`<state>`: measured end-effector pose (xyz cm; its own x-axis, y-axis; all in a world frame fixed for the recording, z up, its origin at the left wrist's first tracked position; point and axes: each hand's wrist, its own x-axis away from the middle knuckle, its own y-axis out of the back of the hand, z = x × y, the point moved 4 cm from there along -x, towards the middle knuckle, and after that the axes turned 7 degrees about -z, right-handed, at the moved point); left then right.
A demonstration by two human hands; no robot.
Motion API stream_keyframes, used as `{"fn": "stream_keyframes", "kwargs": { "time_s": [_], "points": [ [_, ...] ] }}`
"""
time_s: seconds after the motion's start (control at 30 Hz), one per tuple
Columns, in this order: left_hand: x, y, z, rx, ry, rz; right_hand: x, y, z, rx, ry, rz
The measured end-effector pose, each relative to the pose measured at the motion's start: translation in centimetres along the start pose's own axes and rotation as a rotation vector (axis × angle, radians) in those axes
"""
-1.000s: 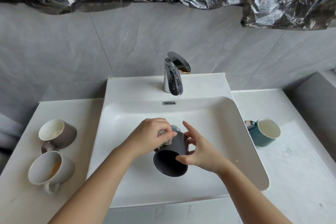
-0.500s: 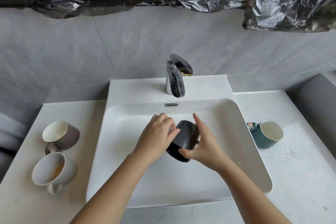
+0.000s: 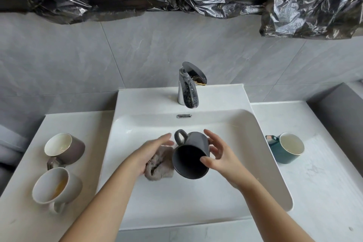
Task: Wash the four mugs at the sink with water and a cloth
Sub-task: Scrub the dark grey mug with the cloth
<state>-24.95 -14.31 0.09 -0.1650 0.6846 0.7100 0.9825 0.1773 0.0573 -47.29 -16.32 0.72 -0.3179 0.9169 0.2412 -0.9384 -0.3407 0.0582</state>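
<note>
My left hand (image 3: 155, 153) had come off the dark grey mug (image 3: 191, 155), where half a second earlier it was pressing the cloth (image 3: 159, 164) against the side. The cloth now hung bunched under that palm, just left of the mug. My left fingers reached out straight and blurred toward the handle, and I could not tell whether my thumb pinned the cloth. My right hand (image 3: 220, 155) had rolled the mug so that its handle stood up at the far left and its open mouth faced me. The thumb pressed the near rim and the fingers spread round the far wall, holding the mug tilted above the middle of the sink (image 3: 255, 124). I saw no water falling from the tap (image 3: 189, 86). I judged the outside wiped and the inside or a rinse due next. The brown mug (image 3: 64, 149) and the white mug (image 3: 57, 186), which showed an orange smear inside, lay on the left counter (image 3: 314, 182), and the green mug (image 3: 284, 150) on the right, so most of the job seemed left.
</note>
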Motion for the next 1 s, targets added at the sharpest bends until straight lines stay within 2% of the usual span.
{"fn": "stream_keyframes", "kwargs": {
  "time_s": [0.03,0.1,0.23,0.43,0.5,0.63,0.8,0.9,1.0],
  "points": [
    [0.5,-0.6,0.4,0.026,0.073,0.121,-0.2,0.0,0.0,-0.041,-0.018,0.023],
    [1.4,-1.4,0.5,0.06,0.129,0.232,-0.3,-0.3,0.0,-0.151,-0.058,0.067],
    [2.2,-2.1,0.7,0.134,0.156,0.316,-0.1,-1.0,-0.1,-0.313,-0.097,0.174],
    [2.3,-3.1,1.8,0.413,0.2,0.36,0.1,-1.5,-0.3,-0.347,-0.153,0.329],
    [2.4,-2.6,1.6,0.347,0.136,0.277,0.3,-1.4,-0.5,-0.392,-0.211,0.317],
    [2.4,-1.7,-0.1,0.184,-0.148,0.047,0.9,-2.1,-0.9,-0.356,-0.205,0.153],
    [3.0,-2.2,-0.2,-0.009,-0.267,-0.018,0.9,-3.4,-0.8,-0.352,-0.189,-0.08],
    [2.6,-0.5,-0.1,0.075,-0.183,-0.056,1.3,-2.9,-1.1,-0.424,-0.216,-0.051],
    [2.7,1.8,-0.9,0.361,-0.117,-0.232,1.8,-2.5,-1.6,-0.444,-0.219,0.006]
  ]
}}
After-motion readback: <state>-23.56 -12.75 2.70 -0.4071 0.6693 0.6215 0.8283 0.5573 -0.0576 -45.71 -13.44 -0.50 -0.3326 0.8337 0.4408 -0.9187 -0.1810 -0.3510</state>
